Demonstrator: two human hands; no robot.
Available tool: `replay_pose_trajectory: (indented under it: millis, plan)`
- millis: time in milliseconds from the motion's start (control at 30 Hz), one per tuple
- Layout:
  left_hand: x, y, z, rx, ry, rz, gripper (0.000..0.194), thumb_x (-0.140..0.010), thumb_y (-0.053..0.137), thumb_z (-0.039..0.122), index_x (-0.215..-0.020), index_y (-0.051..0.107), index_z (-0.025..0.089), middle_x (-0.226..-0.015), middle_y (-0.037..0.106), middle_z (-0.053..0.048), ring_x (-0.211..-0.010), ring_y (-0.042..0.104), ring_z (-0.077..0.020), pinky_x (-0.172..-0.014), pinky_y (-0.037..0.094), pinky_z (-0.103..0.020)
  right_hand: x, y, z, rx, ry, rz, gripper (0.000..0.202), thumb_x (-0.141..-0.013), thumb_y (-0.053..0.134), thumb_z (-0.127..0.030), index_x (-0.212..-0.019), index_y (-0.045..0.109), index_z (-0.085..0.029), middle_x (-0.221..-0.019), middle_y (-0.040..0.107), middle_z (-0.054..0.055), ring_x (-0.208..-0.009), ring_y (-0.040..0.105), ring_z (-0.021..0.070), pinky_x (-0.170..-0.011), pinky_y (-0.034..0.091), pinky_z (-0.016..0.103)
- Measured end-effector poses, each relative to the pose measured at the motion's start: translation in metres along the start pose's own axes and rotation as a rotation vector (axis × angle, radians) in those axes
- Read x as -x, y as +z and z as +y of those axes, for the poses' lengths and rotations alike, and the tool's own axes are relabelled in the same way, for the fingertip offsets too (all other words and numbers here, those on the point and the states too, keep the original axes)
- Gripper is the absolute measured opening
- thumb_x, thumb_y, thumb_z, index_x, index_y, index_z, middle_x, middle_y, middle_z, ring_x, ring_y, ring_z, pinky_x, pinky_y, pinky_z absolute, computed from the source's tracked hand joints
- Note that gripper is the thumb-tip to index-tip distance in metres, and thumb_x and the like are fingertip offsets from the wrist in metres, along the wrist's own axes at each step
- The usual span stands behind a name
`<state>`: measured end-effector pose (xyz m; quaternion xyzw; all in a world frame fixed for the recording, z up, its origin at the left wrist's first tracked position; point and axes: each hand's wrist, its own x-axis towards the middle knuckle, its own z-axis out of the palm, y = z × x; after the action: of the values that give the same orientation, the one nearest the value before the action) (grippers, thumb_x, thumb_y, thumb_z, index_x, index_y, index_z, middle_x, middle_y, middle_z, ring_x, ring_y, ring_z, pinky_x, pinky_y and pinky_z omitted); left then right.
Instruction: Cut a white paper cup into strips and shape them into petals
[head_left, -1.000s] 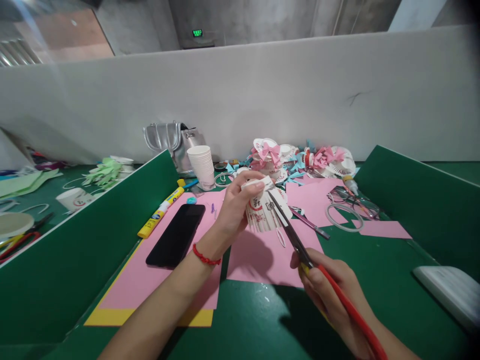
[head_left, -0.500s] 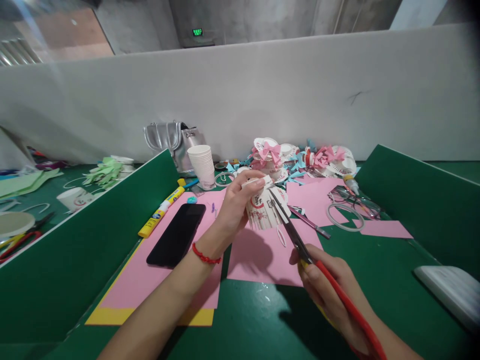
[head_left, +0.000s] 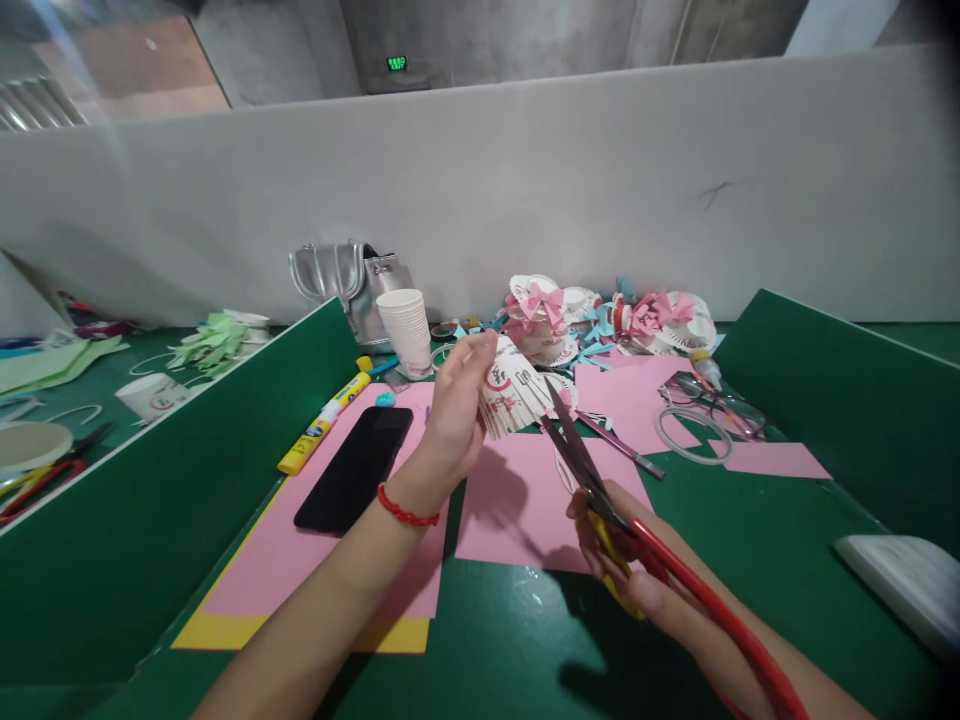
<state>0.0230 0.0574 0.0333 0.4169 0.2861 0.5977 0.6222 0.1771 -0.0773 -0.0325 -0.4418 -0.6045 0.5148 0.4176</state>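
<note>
My left hand (head_left: pixel 459 405) is closed on a white paper cup (head_left: pixel 511 388) with red print. The cup is tilted, and its wall is slit into narrow strips. In my right hand (head_left: pixel 619 560) is a pair of scissors (head_left: pixel 574 450) with red and yellow handles. The blades stand apart, with their tips close to the strips on the cup's right side; I cannot tell whether they touch. Beneath the cup, a pink sheet (head_left: pixel 517 515) lies on the green table.
A black phone (head_left: pixel 354 470) rests on pink paper at left, beside glue sticks (head_left: pixel 322 425). Stacked paper cups (head_left: pixel 405 332) stand behind. Decorated cups with bows (head_left: pixel 544 315) fill the back. At right are a pen (head_left: pixel 622 445), a tape ring (head_left: pixel 694 435) and green dividers (head_left: pixel 847 400).
The scissors' blades have opened and drawn slightly away from the cup. My left hand has turned the cup, so its strips now point more toward the lower right.
</note>
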Motion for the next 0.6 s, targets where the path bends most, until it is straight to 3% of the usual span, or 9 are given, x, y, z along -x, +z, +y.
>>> replay_pose_trajectory:
  millis: [233,467,600]
  plan:
    - [0.006,0.003,-0.006,-0.136,0.027,-0.061,0.026,-0.078,0.069,0.044,-0.083,0.061,0.019,-0.067,0.054,0.003,-0.061,0.051,-0.0093,-0.06,0.041,-0.023,-0.003,-0.004,0.003,-0.016,0.031,-0.012,0.068,-0.071,0.048,-0.085,-0.108,0.044,-0.027,-0.058,0.037,-0.007,-0.045,0.028,0.0129,-0.046,0.02,0.028]
    - [0.005,-0.001,-0.008,-0.258,0.062,-0.091,0.034,-0.074,0.069,0.054,-0.082,0.062,0.022,-0.061,0.05,0.004,-0.053,0.043,-0.0097,-0.054,0.035,-0.025,-0.004,-0.007,0.007,-0.06,0.005,-0.017,0.07,-0.073,0.039,-0.086,-0.106,0.044,-0.024,-0.061,0.041,-0.005,-0.047,0.031,0.0127,-0.045,0.022,0.027]
    - [0.005,-0.002,-0.006,-0.286,0.084,-0.095,0.034,-0.073,0.069,0.054,-0.082,0.062,0.022,-0.061,0.05,0.004,-0.053,0.042,-0.0094,-0.052,0.032,-0.025,-0.008,-0.008,0.02,-0.075,0.034,-0.025,0.067,-0.07,0.051,-0.082,-0.104,0.047,-0.025,-0.06,0.045,-0.005,-0.045,0.033,0.0115,-0.043,0.025,0.026]
